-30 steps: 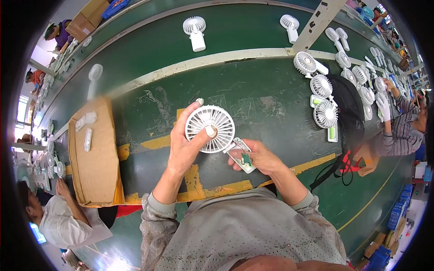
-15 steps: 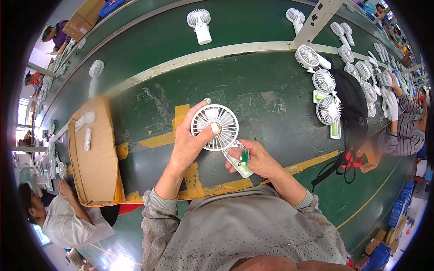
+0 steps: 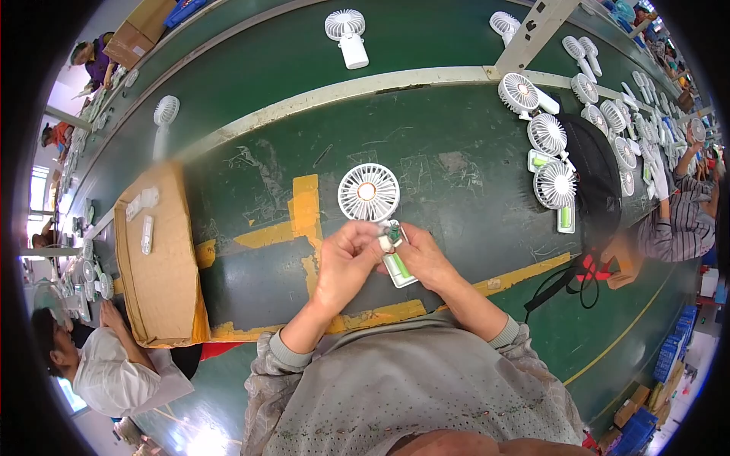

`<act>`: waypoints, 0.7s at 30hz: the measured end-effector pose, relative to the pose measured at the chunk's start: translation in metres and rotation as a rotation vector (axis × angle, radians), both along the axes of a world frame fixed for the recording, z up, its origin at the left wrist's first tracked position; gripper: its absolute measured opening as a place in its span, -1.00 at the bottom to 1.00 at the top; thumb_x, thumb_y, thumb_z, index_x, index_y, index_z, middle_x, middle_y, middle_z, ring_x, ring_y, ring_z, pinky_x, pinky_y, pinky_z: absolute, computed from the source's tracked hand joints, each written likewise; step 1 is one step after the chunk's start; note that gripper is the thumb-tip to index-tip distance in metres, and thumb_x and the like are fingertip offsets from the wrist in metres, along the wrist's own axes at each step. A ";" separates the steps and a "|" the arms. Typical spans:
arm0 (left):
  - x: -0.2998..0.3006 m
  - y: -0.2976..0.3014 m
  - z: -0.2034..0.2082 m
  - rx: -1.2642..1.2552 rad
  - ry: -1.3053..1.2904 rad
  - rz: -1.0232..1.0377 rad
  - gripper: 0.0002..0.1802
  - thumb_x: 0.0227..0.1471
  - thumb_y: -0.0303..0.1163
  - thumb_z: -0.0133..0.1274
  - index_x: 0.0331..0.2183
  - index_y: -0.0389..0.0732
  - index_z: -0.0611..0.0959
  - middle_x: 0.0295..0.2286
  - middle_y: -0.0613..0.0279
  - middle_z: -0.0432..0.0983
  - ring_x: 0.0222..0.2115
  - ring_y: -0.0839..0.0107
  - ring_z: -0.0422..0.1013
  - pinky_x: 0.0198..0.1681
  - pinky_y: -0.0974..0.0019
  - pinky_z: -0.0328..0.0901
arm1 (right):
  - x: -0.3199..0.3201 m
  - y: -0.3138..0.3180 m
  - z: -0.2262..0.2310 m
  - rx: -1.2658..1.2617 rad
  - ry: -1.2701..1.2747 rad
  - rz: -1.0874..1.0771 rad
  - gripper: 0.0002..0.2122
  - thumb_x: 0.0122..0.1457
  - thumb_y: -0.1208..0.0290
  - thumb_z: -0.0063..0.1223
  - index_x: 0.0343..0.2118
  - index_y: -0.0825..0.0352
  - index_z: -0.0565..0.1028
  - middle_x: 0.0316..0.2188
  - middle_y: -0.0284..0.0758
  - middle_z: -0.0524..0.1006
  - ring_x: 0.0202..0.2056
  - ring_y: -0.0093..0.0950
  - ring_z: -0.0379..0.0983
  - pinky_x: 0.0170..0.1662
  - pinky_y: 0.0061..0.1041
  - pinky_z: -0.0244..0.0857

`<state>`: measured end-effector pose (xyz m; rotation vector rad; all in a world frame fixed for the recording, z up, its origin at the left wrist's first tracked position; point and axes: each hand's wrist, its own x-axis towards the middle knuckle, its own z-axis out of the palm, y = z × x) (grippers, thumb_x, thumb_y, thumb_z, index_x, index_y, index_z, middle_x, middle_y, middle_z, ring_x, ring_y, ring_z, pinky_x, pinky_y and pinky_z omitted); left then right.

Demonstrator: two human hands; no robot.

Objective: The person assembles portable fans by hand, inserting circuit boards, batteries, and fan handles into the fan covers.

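A white handheld fan (image 3: 368, 192) lies on the dark green table in front of me, round grille away from me. Its handle is open and shows a green battery (image 3: 397, 266) in the white shell. At the neck, a small green circuit board (image 3: 395, 231) stands up between my fingertips. My right hand (image 3: 428, 261) is closed around the board and the handle's right side. From the left, my left hand (image 3: 346, 264) is closed in a pinch beside a small white part at the neck. The fingertips partly hide what each one grips.
A cardboard tray (image 3: 161, 281) with white fan parts stands at the left. Several fans, some with open handles, lie at the right by a black bag (image 3: 589, 178). A metal rail (image 3: 334, 90) runs behind, with a belt carrying a fan (image 3: 347, 38) beyond. Co-workers sit at both sides.
The fan has been lowered onto the table, grille farther from me. My left hand has left the grille and come to the neck beside my right. Fans on the belt have shifted slightly right.
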<state>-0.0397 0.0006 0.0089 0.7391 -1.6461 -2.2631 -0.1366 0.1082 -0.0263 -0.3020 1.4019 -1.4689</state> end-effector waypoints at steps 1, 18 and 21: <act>0.000 -0.004 -0.003 0.153 0.078 -0.021 -0.90 0.04 -0.58 -0.01 -0.32 -0.34 0.47 -0.48 0.21 0.53 -0.53 0.54 0.45 -0.47 0.50 0.38 | -0.002 -0.001 0.002 0.001 -0.013 0.002 -0.80 0.20 0.46 -0.29 -0.28 0.49 0.35 -0.45 -0.26 0.49 -0.48 -0.51 0.49 -0.44 -0.58 0.43; 0.008 -0.009 -0.003 -0.914 -0.053 -0.131 -0.77 -0.13 -0.57 0.08 -0.31 -0.39 0.58 -0.46 0.06 0.51 -0.46 0.15 0.46 -0.41 0.30 0.35 | -0.004 -0.001 -0.004 0.033 -0.066 -0.017 -0.79 0.21 0.42 -0.27 -0.22 0.48 0.31 -0.40 -0.22 0.48 -0.49 -0.49 0.52 -0.48 -0.59 0.43; 0.008 -0.006 -0.006 -1.004 -0.043 -0.102 -0.81 -0.12 -0.59 0.05 -0.34 -0.37 0.57 -0.48 0.05 0.51 -0.46 0.15 0.46 -0.41 0.29 0.34 | -0.005 0.000 -0.002 0.023 -0.072 -0.007 -0.78 0.22 0.41 -0.26 -0.22 0.49 0.30 -0.37 -0.21 0.47 -0.46 -0.49 0.52 -0.46 -0.59 0.43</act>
